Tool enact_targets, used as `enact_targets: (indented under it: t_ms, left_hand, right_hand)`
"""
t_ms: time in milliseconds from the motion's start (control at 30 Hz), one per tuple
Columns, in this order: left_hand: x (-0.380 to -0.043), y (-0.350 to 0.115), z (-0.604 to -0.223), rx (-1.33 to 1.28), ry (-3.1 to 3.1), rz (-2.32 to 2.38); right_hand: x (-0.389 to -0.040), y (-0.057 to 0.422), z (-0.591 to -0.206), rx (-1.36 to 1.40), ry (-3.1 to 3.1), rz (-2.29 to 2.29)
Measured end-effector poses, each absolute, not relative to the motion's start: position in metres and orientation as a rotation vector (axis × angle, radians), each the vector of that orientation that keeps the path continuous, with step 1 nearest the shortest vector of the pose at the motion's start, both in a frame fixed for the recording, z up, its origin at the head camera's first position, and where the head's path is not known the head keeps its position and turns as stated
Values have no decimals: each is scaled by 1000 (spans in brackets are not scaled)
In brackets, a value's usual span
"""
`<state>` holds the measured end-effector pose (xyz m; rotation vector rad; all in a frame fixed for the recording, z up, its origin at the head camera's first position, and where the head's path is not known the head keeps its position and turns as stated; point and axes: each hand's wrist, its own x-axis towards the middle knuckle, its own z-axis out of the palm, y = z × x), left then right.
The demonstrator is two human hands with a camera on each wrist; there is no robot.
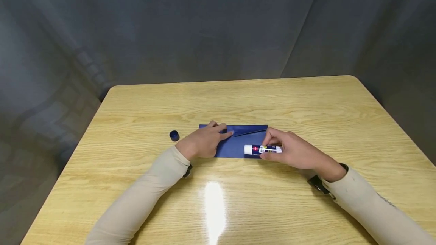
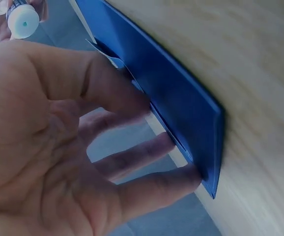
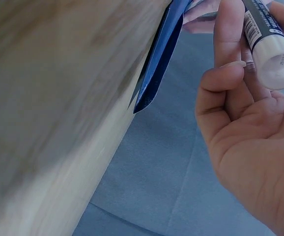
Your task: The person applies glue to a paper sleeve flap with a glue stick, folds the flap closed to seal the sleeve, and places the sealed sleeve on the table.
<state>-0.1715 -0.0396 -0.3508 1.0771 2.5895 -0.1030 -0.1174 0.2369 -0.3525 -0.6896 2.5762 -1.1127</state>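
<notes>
A blue folded paper (image 1: 235, 149) lies on the table, its upper flap lifting toward the right end. My left hand (image 1: 206, 141) presses on the flap's left part with spread, extended fingers; the left wrist view shows the fingertips (image 2: 184, 178) along the fold. In my right hand (image 1: 298, 152) is a glue stick (image 1: 269, 149), held sideways over the paper's lower right, its white end pointing left. The right wrist view shows the clear far end of the glue stick (image 3: 278, 64) among the curled fingers. A dark blue cap (image 1: 174, 135) stands left of the paper.
The wooden table (image 1: 272, 207) has rounded far corners, and a grey curtain (image 1: 204, 29) hangs behind and around it. Dark straps with small devices sit at both wrists. A bright reflection lies on the near tabletop.
</notes>
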Motion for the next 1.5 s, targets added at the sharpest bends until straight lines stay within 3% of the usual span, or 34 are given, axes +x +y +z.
enact_targets:
  t_ms: [800, 1233, 1500]
  left_hand:
    - [-175, -29, -351, 1048, 2585, -93]
    - [-173, -17, -351, 1108, 2601, -343]
    - [-179, -21, -352, 1106, 2501, -63]
  right_hand:
    - [-117, 240, -354, -711, 2582, -1103]
    - [-119, 241, -354, -735, 2592, -1076]
    - [-119, 240, -354, -737, 2598, -1081]
